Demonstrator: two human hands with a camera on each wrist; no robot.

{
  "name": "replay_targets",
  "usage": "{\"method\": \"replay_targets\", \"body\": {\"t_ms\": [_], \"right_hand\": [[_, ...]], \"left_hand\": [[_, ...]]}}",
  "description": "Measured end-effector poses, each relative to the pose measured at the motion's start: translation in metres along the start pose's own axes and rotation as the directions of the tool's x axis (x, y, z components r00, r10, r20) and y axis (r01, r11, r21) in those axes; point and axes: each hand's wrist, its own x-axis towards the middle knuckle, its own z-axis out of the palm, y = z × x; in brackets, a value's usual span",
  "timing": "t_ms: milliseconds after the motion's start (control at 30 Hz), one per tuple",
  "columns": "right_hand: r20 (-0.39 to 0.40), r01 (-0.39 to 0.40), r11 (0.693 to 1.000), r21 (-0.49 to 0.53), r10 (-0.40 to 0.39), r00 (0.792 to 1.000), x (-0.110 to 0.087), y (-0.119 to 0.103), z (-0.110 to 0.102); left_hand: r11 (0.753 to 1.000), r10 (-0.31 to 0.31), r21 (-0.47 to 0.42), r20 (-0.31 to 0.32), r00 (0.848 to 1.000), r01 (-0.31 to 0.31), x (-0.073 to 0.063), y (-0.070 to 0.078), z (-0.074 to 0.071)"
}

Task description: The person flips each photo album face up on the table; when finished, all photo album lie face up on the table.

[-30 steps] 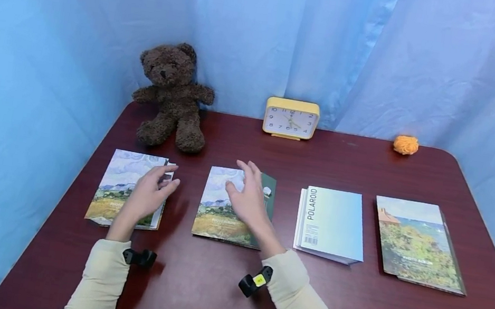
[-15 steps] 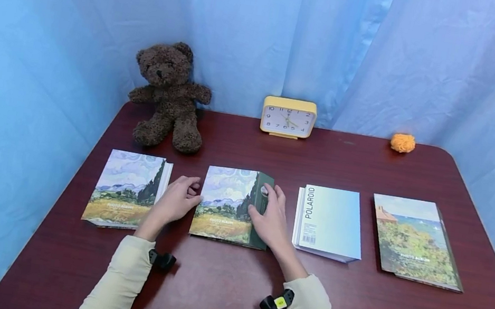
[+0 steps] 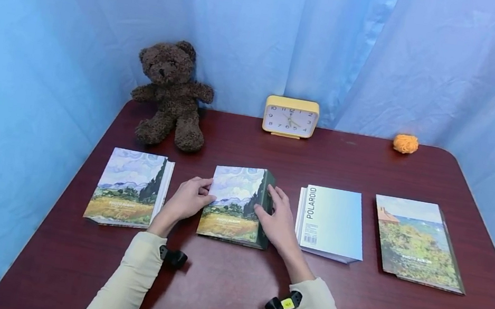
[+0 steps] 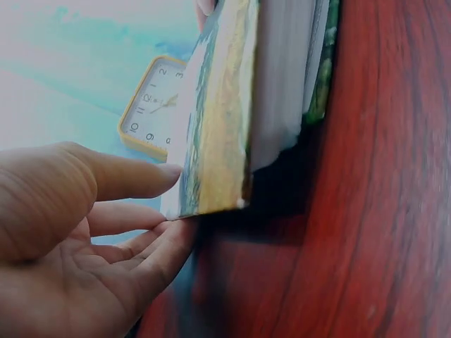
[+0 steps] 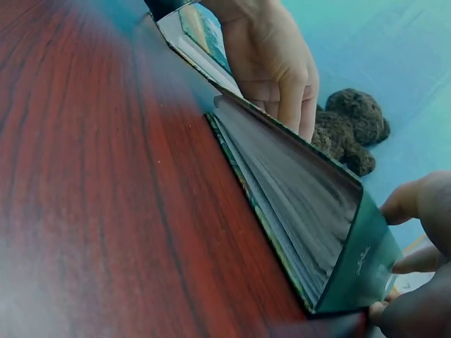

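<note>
In the head view, a photo album [image 3: 235, 203] with a painted landscape cover and a dark green spine [image 3: 265, 213] lies between both hands. My left hand [image 3: 188, 199] pinches its left edge; in the left wrist view the thumb [image 4: 134, 176] is on the painted cover and the fingers are at the edge's other side. My right hand [image 3: 278, 223] grips the spine side, thumb at the cover's edge and fingers along the green spine. The right wrist view shows the album's pages [image 5: 289, 190] between its covers, thicker at the spine.
A matching album [image 3: 127, 187] lies left. To the right are a pale blue POLAROID album [image 3: 335, 224] and a seaside-painting album [image 3: 418, 244]. A brown teddy bear [image 3: 172, 95], a yellow clock [image 3: 290, 118] and an orange ball [image 3: 405, 144] stand along the back of the table [image 3: 207, 298].
My hands have come down to the middle album, the left moving right from above the left album. The middle album has shifted slightly right and its green side looks narrower.
</note>
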Motion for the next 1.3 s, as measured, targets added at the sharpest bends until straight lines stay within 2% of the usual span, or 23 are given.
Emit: {"method": "replay_targets", "body": {"t_ms": [200,333,467,600,700,867,1100,1300], "right_hand": [[0.027,-0.023,0.977,0.214,0.018,0.999,-0.002,0.003,-0.005],[0.041,-0.025,0.961,0.276,0.014,0.999,-0.004,0.002,-0.009],[0.072,-0.037,0.959,0.28,0.017,0.997,-0.006,-0.002,-0.015],[0.077,-0.026,0.969,0.246,0.007,0.997,-0.007,-0.007,-0.02],[0.054,-0.003,0.974,0.225,-0.01,0.998,-0.01,-0.012,-0.022],[0.018,0.015,0.979,0.202,-0.019,1.0,-0.011,-0.018,-0.026],[0.013,0.028,0.984,0.178,-0.031,0.999,-0.012,-0.026,-0.035],[0.016,0.042,0.976,0.211,-0.047,0.999,-0.01,-0.03,-0.04]], "left_hand": [[0.999,0.025,-0.026,0.016,1.0,-0.024,0.003,0.003,0.005],[0.999,0.03,-0.023,0.023,0.999,-0.03,0.004,0.005,0.008],[1.0,0.011,-0.006,0.037,0.999,-0.01,0.004,0.009,0.011],[0.999,0.033,0.028,0.047,0.998,-0.034,0.003,0.017,0.013],[0.996,0.07,0.058,0.065,0.995,-0.073,0.003,0.024,0.015],[0.994,0.077,0.066,0.107,0.991,-0.085,0.003,0.034,0.02],[0.999,0.035,0.018,0.139,0.99,-0.038,0.003,0.046,0.026],[0.998,0.051,-0.038,0.188,0.981,-0.044,0.004,0.053,0.027]]}}
